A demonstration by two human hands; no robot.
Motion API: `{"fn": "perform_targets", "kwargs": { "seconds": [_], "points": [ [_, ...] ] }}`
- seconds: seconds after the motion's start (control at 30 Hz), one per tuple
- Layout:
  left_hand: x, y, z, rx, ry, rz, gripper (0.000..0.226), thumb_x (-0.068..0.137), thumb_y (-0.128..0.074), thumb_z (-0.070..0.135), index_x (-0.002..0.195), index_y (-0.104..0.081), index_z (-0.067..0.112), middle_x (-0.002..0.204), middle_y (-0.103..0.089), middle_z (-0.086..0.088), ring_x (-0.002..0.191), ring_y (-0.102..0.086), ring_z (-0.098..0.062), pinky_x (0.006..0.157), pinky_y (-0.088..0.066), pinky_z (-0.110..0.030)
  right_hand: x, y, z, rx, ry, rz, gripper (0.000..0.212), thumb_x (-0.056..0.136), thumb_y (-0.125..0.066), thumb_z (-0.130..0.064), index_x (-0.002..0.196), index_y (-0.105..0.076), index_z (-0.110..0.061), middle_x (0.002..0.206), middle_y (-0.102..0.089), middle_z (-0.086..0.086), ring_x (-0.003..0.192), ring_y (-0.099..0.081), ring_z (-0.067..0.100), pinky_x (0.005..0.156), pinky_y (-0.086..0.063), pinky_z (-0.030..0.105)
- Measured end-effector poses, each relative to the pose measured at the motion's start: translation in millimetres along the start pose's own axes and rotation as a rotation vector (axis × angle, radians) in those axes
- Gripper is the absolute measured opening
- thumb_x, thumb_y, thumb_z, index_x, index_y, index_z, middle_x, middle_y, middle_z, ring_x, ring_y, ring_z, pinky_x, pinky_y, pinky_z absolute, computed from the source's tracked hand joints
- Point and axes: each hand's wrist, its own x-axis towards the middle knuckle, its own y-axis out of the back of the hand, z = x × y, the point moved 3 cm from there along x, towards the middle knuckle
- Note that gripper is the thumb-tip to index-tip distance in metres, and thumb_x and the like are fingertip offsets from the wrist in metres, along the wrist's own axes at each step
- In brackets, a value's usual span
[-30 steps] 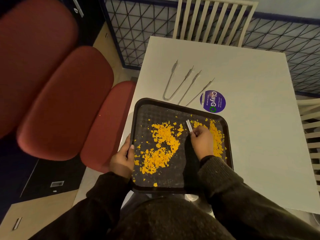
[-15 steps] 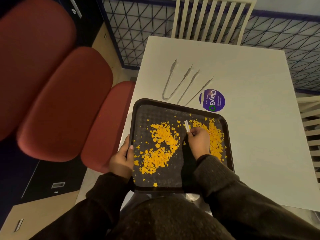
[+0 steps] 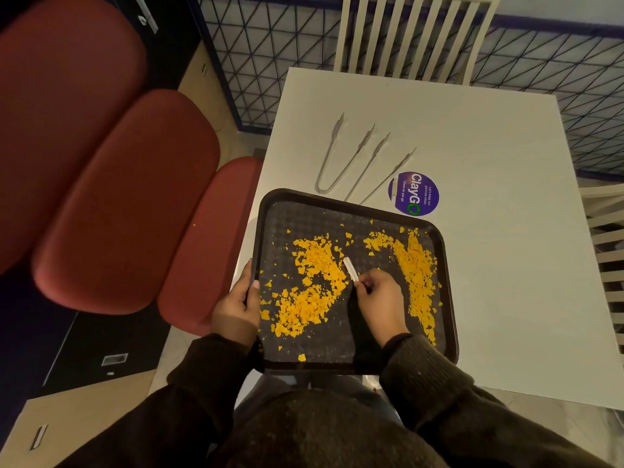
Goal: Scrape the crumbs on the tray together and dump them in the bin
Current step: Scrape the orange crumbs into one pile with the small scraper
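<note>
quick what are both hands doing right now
Left hand: grips the left rim of the tray.
Right hand: pinches a small white scraper over the tray.

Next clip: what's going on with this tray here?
A person holds a dark tray by its left rim with the left hand. The right hand pinches a small white scraper, its edge at the larger heap of orange crumbs. A second band of crumbs lies along the tray's right side, apart from the first, so the gathering is not done. No bin is in view.
</note>
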Motion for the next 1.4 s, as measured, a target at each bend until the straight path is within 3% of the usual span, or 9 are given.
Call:
{"fn": "perform_targets", "kwargs": {
  "seconds": [0.23,0.4,0.53,0.8,0.87,0.93,1.07,1.2,1.4],
  "points": [
    [-4.0,0.6,1.2,-0.025,-0.001,0.002,0.041,0.094,-0.045,0.015,0.135,-0.041,0.023,0.068,-0.049,0.045,0.064,-0.048,0.024,0.063,-0.031,0.008,35.9,21.4,12.3,0.028,-0.095,0.109,0.007,0.088,-0.058,-0.01,0.092,-0.063,-0.009,0.086,-0.063,0.006,0.076,-0.058,0.019,0.073,-0.05,0.032],
    [-4.6,1.5,5.6,-0.032,0.014,-0.017,0.043,0.095,-0.043,0.022,0.138,-0.041,0.022,0.098,-0.062,0.013,0.062,-0.049,0.008,0.065,-0.038,-0.011,41.5,24.8,7.5,0.061,-0.088,0.137,0.007,0.087,-0.059,-0.011,0.092,-0.064,-0.01,0.089,-0.065,0.008,0.079,-0.06,0.021,0.072,-0.05,0.033],
    [-5.9,3.2,11.8,-0.043,0.009,-0.042,0.043,0.095,-0.042,0.022,0.138,-0.039,0.024,0.111,-0.051,0.016,0.083,-0.05,0.006,0.079,-0.035,-0.014,32.0,6.4,-17.4,0.048,0.022,0.014,0.012,0.089,-0.058,-0.015,0.096,-0.067,-0.012,0.091,-0.066,0.003,0.08,-0.062,0.017,0.078,-0.053,0.034],
    [-6.1,4.0,10.8,-0.014,-0.001,-0.01,0.042,0.095,-0.044,0.018,0.137,-0.04,0.023,0.093,-0.057,0.031,0.066,-0.046,0.027,0.061,-0.03,0.009,63.2,16.4,-14.9,0.102,-0.118,0.114,0.017,0.09,-0.055,-0.012,0.096,-0.069,-0.004,0.095,-0.069,0.013,0.086,-0.063,0.026,0.081,-0.051,0.037],
    [-7.3,5.0,13.2,-0.023,0.022,-0.023,0.042,0.095,-0.043,0.018,0.137,-0.04,0.023,0.106,-0.055,0.031,0.087,-0.046,0.019,0.069,-0.027,0.011,67.4,24.4,-1.6,0.103,-0.17,0.152,0.016,0.09,-0.055,-0.011,0.093,-0.068,-0.003,0.094,-0.068,0.015,0.087,-0.062,0.028,0.08,-0.048,0.036],
    [-8.4,4.5,13.5,-0.011,0.039,-0.033,0.043,0.095,-0.043,0.02,0.138,-0.041,0.022,0.121,-0.06,0.006,0.1,-0.056,-0.005,0.079,-0.037,-0.006,69.3,31.6,14.2,0.094,-0.222,0.184,0.015,0.089,-0.055,-0.01,0.092,-0.067,-0.002,0.095,-0.068,0.017,0.087,-0.061,0.029,0.078,-0.046,0.034],
    [-7.1,4.8,13.5,0.003,0.038,-0.035,0.042,0.095,-0.042,0.023,0.137,-0.04,0.026,0.11,-0.063,-0.025,0.095,-0.062,-0.034,0.075,-0.048,-0.031,65.5,40.3,29.6,0.076,-0.243,0.211,0.013,0.089,-0.056,-0.012,0.094,-0.066,-0.005,0.099,-0.068,0.014,0.091,-0.061,0.028,0.08,-0.045,0.034],
    [-4.6,5.1,14.3,0.024,0.039,-0.013,0.041,0.095,-0.043,0.023,0.135,-0.042,0.027,0.098,-0.068,-0.023,0.065,-0.058,-0.014,0.061,-0.044,-0.024,36.7,38.0,16.5,0.085,-0.069,0.135,0.009,0.089,-0.058,-0.016,0.093,-0.065,-0.013,0.09,-0.064,0.004,0.084,-0.059,0.019,0.076,-0.047,0.031],
    [-4.7,5.0,14.4,0.045,0.029,-0.013,0.042,0.095,-0.042,0.025,0.137,-0.041,0.027,0.115,-0.065,-0.018,0.1,-0.061,-0.034,0.082,-0.046,-0.032,-17.3,9.0,18.0,-0.05,0.118,-0.062,0.005,0.087,-0.059,-0.017,0.09,-0.064,-0.019,0.089,-0.059,-0.004,0.08,-0.054,0.012,0.073,-0.043,0.024]
  ]
}}
